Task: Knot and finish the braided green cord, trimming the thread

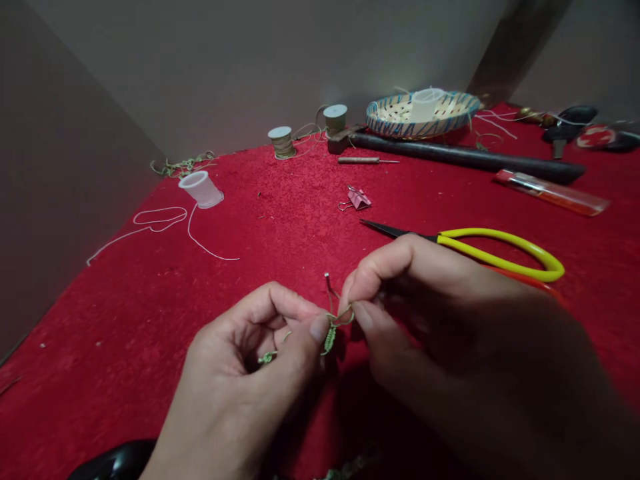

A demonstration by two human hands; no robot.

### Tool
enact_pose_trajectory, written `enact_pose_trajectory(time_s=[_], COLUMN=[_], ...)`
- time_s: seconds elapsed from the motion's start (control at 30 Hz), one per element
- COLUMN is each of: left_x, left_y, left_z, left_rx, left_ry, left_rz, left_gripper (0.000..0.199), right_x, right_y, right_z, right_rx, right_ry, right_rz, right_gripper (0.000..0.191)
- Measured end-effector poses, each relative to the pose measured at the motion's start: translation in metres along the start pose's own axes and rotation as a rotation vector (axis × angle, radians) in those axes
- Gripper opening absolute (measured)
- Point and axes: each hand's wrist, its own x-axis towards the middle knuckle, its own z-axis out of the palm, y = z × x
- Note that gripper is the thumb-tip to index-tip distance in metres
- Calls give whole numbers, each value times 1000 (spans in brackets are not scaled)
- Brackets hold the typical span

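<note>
My left hand (pixel 250 367) pinches a small green knotted cord (pixel 330 339) between thumb and forefinger. Part of the knotted piece hangs below the thumb tip, and another green bit shows under the curled fingers. Close on the right, my right hand (pixel 415 320) is closed on a thin olive strand of the same cord, drawn into a small loop between the two hands. A short strand with a pale tip stands up just above the fingertips. Behind my right hand lie scissors (pixel 500 235) with yellow handles and dark blades, partly covered by the hand.
Beyond the hands on the red cloth (pixel 280 233) lie a pink binder clip (pixel 359 199), an awl (pixel 360 161), two cord spools (pixel 283 143), and a white thread spool (pixel 203 190). Farther back are a woven basket (pixel 390 120), a long dark hammer (pixel 460 152) and a clear-and-red packet (pixel 555 192).
</note>
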Motion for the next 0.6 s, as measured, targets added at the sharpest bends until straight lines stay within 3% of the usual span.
enact_pose_trajectory(time_s=[0.2,0.47,0.53,0.6], left_x=[-1,-12,-11,-12], left_y=[0,-15,-12,-8], left_z=[5,-11,-10,-6], left_rx=[-1,-41,-60,-51], left_ry=[-9,-147,-137,-123], left_rz=[-17,-119,-102,-84], left_gripper=[35,35,34,30], right_x=[16,13,13,15], right_y=[7,19,22,29], right_z=[0,-11,-25,-45], right_rx=[311,941,941,593], right_ry=[-148,-389,-308,-116], right_rz=[119,394,389,268], right_gripper=[9,9,8,5])
